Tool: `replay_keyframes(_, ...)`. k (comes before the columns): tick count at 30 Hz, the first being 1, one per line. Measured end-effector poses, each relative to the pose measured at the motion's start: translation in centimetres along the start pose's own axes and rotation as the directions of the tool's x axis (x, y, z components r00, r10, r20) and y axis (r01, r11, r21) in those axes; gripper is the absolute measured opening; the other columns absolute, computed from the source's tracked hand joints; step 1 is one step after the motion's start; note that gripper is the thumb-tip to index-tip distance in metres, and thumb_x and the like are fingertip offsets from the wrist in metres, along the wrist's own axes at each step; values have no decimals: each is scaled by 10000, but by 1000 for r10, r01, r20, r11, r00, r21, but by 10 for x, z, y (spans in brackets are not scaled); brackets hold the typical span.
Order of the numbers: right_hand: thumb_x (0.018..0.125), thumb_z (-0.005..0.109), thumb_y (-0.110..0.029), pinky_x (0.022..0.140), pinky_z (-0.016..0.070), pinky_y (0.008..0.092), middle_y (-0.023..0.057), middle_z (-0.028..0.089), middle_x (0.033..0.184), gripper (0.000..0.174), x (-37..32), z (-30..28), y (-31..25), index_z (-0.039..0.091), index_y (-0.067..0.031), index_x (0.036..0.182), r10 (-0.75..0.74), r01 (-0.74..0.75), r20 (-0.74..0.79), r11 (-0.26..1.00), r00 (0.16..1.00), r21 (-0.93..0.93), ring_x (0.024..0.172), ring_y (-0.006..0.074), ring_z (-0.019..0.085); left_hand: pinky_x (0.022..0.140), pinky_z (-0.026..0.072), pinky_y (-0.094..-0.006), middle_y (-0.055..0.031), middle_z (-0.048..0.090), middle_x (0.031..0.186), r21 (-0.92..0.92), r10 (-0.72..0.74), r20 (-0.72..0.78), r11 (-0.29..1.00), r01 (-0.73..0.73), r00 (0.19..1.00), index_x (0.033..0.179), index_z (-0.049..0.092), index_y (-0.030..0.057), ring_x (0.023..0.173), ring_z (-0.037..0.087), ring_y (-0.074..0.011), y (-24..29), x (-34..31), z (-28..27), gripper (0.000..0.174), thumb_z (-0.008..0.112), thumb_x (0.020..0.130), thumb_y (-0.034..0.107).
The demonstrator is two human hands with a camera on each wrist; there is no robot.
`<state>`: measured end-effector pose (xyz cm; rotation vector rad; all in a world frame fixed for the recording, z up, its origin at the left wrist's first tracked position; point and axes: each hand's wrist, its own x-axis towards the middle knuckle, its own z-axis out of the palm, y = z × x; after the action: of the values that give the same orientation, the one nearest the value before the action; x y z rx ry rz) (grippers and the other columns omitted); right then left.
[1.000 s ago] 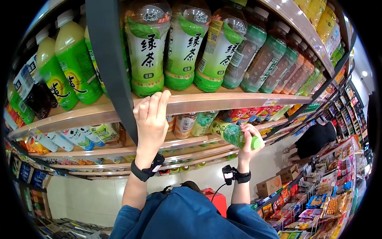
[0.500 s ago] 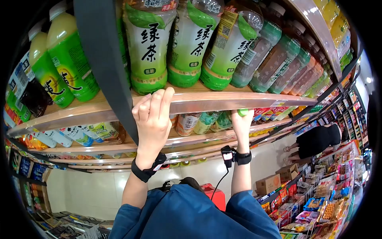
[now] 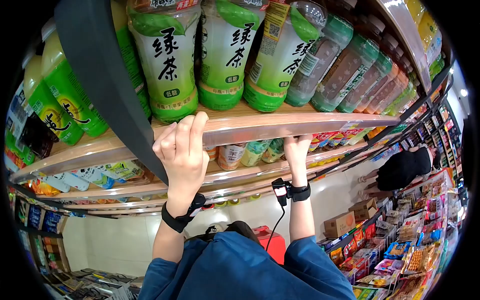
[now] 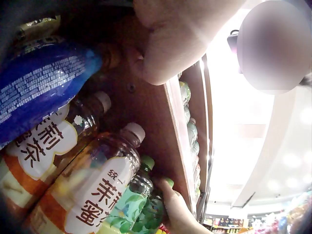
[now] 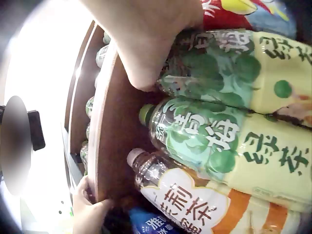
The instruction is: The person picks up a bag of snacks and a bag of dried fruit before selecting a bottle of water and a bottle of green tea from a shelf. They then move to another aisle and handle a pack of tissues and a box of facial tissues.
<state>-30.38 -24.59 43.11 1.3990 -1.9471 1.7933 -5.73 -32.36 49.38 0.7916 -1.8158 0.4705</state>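
Observation:
My left hand (image 3: pixel 182 155) grips the front edge of a wooden shelf (image 3: pixel 250 129), fingers on top and thumb underneath, as the left wrist view shows. Below that shelf, my right hand (image 3: pixel 298 152) reaches in among the lower bottles. In the right wrist view this hand (image 5: pixel 151 36) is around the neck of a green-labelled bottle (image 5: pixel 209 73), covering its cap. That bottle lies alongside a matching green bottle (image 5: pixel 200 131), with an orange-labelled bottle (image 5: pixel 180 195) beyond. From the left wrist view, my right thumb lies by the green cap (image 4: pixel 169 182).
Large green tea bottles (image 3: pixel 172 70) stand on the upper shelf, beside a dark upright post (image 3: pixel 107 75). A person in black (image 3: pixel 405 167) is in the aisle at right, near cardboard boxes (image 3: pixel 340 225) and racks of packaged snacks (image 3: pixel 400 250). A red object (image 3: pixel 270 242) is behind me.
My right hand has moved the green bottle from in front of the shelves up and inward, into the row below the upper shelf. My left hand has stayed on the shelf edge.

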Motion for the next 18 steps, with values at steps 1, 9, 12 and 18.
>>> replay_keyframes(1,802,617,-87,791,439,379,205,591,987,271,-2,1,3,544,44,1028,-26,26,6,1000,1000,-10,889,324,574,870,320,-304,42,537,992,0,-1,5,1000,1,1000,1032,623,142,931,426,-172,0,0,0,464,580,607,-41)
replay_keyframes(9,825,604,-139,910,352,459,262,508,1100,320,-10,11,3,527,42,1077,-185,162,-112,969,976,-186,1020,424,467,872,318,-306,46,542,996,0,2,-15,1000,-2,1000,1029,623,146,934,428,-170,0,1,1,456,587,615,-39)
replay_keyframes(12,824,594,-128,912,345,477,265,500,1090,312,-11,13,-2,527,43,1076,-224,173,-145,939,964,-298,1016,443,452,862,306,-341,12,540,1004,-7,28,-27,1000,-29,999,1041,604,141,948,443,-192,-2,-1,3,523,601,551,-41)
replay_keyframes(18,825,560,-89,912,336,509,279,474,1120,318,-8,9,-6,513,43,1111,-267,202,-126,902,955,-382,1042,463,426,866,313,-324,30,537,1003,7,24,-10,1000,-24,1000,1042,609,146,942,437,-180,-2,0,0,484,600,591,-32)
